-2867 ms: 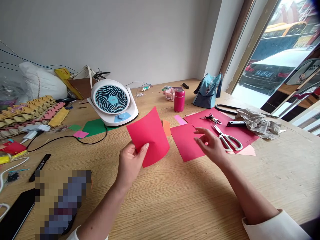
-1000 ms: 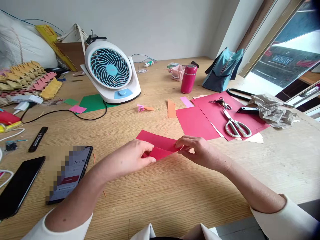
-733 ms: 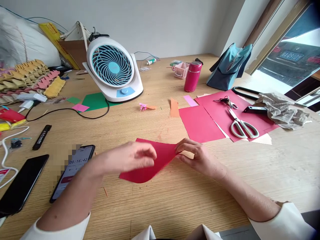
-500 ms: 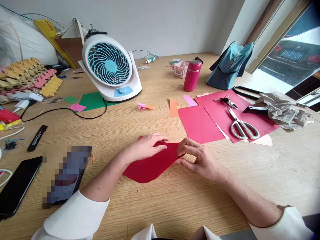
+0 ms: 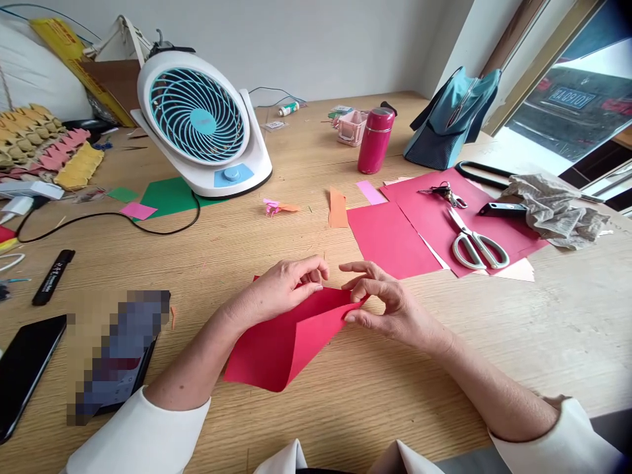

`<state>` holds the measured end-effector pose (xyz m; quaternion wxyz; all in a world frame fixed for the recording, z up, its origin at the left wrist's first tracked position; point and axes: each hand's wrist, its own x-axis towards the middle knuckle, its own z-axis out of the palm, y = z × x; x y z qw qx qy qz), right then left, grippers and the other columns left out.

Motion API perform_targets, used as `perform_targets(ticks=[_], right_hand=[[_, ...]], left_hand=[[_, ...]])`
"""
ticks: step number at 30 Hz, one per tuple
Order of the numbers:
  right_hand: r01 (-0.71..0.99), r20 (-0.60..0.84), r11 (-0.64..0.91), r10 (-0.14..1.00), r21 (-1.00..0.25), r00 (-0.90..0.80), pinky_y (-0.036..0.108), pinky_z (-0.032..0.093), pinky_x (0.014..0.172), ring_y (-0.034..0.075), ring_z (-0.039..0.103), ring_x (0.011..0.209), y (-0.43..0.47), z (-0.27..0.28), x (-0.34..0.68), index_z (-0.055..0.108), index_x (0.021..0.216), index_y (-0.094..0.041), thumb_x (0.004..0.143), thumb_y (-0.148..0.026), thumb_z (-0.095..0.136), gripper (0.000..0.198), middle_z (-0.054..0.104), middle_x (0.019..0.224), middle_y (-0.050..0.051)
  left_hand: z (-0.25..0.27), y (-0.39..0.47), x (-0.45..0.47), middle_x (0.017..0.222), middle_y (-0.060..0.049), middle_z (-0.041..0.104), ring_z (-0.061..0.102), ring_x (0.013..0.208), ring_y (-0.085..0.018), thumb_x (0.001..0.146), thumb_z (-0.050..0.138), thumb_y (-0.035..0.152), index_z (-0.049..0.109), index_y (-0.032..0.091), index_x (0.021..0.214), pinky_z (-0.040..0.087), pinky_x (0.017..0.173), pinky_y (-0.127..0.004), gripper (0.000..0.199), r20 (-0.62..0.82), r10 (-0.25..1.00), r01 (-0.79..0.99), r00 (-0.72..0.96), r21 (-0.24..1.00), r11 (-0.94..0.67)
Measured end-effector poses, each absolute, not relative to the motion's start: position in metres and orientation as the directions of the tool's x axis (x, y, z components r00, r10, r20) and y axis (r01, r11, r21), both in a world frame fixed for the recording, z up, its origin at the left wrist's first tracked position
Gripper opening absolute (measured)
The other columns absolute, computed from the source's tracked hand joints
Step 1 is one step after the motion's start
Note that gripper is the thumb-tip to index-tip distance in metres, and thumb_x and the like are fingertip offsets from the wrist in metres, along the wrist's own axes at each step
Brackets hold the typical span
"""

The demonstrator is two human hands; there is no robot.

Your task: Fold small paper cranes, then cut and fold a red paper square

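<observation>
A sheet of red paper (image 5: 266, 345) curves up off the table in front of me, its near edge folding over toward the right corner. My right hand (image 5: 390, 306) pinches that right corner between thumb and fingers, the index finger raised. My left hand (image 5: 276, 289) lies over the far part of the sheet, thumb and curled fingers closed at its far edge. The palm hides some of the paper. Right of my hands, more red sheets (image 5: 395, 240) lie flat, with white-handled scissors (image 5: 476, 243) on top.
Behind stands a white fan (image 5: 197, 122), its black cord (image 5: 162, 232) trailing left. A pink flask (image 5: 376, 141) and a blue bag (image 5: 451, 128) are at the back right. Two phones (image 5: 32, 368) and a black marker (image 5: 53, 276) lie left. Paper scraps (image 5: 338, 207) dot the middle.
The right side of the paper has bent over more, making a clear fold at the near edge. My right index finger has lifted. The whole view has shifted slightly.
</observation>
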<state>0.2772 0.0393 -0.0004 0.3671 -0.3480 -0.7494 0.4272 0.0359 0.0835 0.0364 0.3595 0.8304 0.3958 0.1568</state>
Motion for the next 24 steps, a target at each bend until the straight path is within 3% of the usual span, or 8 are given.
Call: perform_targets(ticks=[3,5,7,10,15,18,20,24], right_hand=[[0.208,0.188,0.299,0.884,-0.931,-0.428,0.043,0.049,0.100,0.028,0.052,0.129,0.041,-0.004,0.276,0.062,0.080,-0.021,0.082,-0.039,0.078,0.024,0.063,0.120,0.010],[0.184,0.108,0.198,0.905,-0.963,-0.410,0.038,0.052,0.089,0.025,0.060,0.115,0.042,-0.007,0.276,0.063,0.080,-0.020,0.080,-0.042,0.079,0.027,0.062,0.122,0.010],[0.153,0.034,0.107,0.909,-0.982,-0.415,0.032,0.051,0.075,0.019,0.063,0.092,0.042,-0.010,0.276,0.062,0.079,-0.019,0.080,-0.044,0.078,0.029,0.064,0.108,0.007],[0.149,-0.011,0.053,0.917,-0.987,-0.398,0.027,0.046,0.064,0.013,0.055,0.071,0.042,-0.014,0.275,0.061,0.077,-0.019,0.080,-0.047,0.077,0.033,0.059,0.084,0.001],[0.182,0.032,0.100,0.939,-0.978,-0.342,0.026,0.043,0.061,0.012,0.049,0.068,0.043,-0.016,0.275,0.060,0.077,-0.019,0.079,-0.050,0.077,0.036,0.056,0.080,-0.001],[0.198,0.031,0.103,0.942,-0.975,-0.335,0.025,0.041,0.059,0.012,0.048,0.067,0.042,-0.014,0.275,0.061,0.076,-0.018,0.078,-0.050,0.078,0.036,0.056,0.080,0.000],[0.189,0.018,0.084,0.946,-0.978,-0.325,0.025,0.040,0.058,0.012,0.047,0.066,0.042,-0.012,0.274,0.060,0.076,-0.018,0.078,-0.049,0.078,0.036,0.056,0.078,0.000],[0.064,-0.013,0.009,0.947,-0.998,-0.322,0.026,0.042,0.060,0.013,0.051,0.067,0.043,-0.005,0.275,0.060,0.080,-0.019,0.081,-0.050,0.075,0.035,0.058,0.075,-0.001]], left_hand=[[0.043,0.079,0.038,0.081,0.001,0.067,0.058,0.072,-0.012,0.089,0.046,0.011,0.068,0.020,0.086,0.041,0.070,-0.024,0.024,-0.012,0.746,0.560,0.665,0.669,-0.488],[0.047,0.076,0.038,0.082,0.000,0.070,0.060,0.074,-0.013,0.088,0.045,0.009,0.072,0.020,0.085,0.041,0.071,-0.025,0.029,-0.020,0.742,0.565,0.670,0.663,-0.492],[0.051,0.074,0.038,0.087,0.000,0.072,0.063,0.079,-0.013,0.088,0.045,0.008,0.074,0.021,0.089,0.043,0.073,-0.024,0.032,-0.042,0.735,0.556,0.677,0.683,-0.473],[0.058,0.072,0.038,0.093,0.000,0.074,0.065,0.087,-0.014,0.088,0.044,0.008,0.076,0.023,0.092,0.045,0.077,-0.024,0.035,-0.084,0.722,0.541,0.687,0.722,-0.431],[0.066,0.073,0.036,0.098,-0.003,0.074,0.064,0.093,-0.018,0.096,0.039,0.021,0.076,0.020,0.094,0.047,0.085,-0.027,0.037,-0.127,0.714,0.514,0.689,0.780,-0.357],[0.063,0.071,0.038,0.091,-0.002,0.073,0.064,0.085,-0.017,0.094,0.052,0.033,0.074,0.019,0.089,0.047,0.077,-0.027,0.027,-0.143,0.733,0.538,0.665,0.772,-0.337],[0.059,0.069,0.040,0.084,0.000,0.071,0.062,0.078,-0.015,0.089,0.060,0.032,0.072,0.019,0.082,0.045,0.070,-0.025,0.019,-0.145,0.772,0.578,0.619,0.749,-0.323],[0.057,0.065,0.041,0.077,0.002,0.067,0.058,0.070,-0.012,0.089,0.058,0.026,0.065,0.019,0.072,0.040,0.065,-0.024,0.019,-0.118,0.824,0.636,0.554,0.699,-0.327]])
